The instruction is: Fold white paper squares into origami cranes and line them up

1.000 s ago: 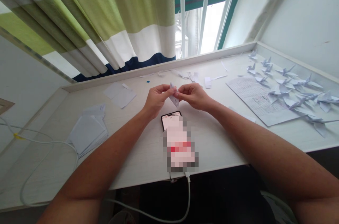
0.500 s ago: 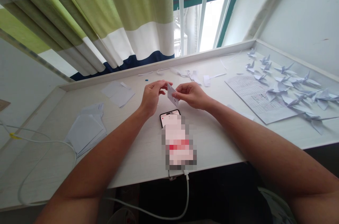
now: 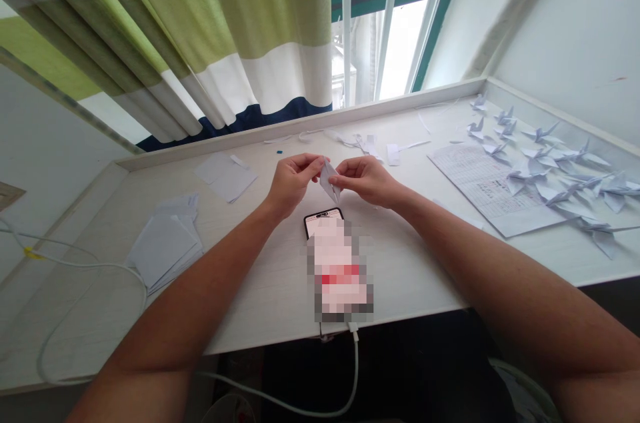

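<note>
Head view: the left hand, open beside it half a second ago, now pinches the upper tip of a small white diamond of folded paper, so the folding seems two-handed again. The right hand pinches its right side; the paper sits between them, beyond the black-edged, pink-screened phone.

With my right hand, I pinch a small white folded paper, which has the shape of a narrow diamond. It is tilted in the air, one point upward, the other downward. My left hand holds its upper point.
</note>
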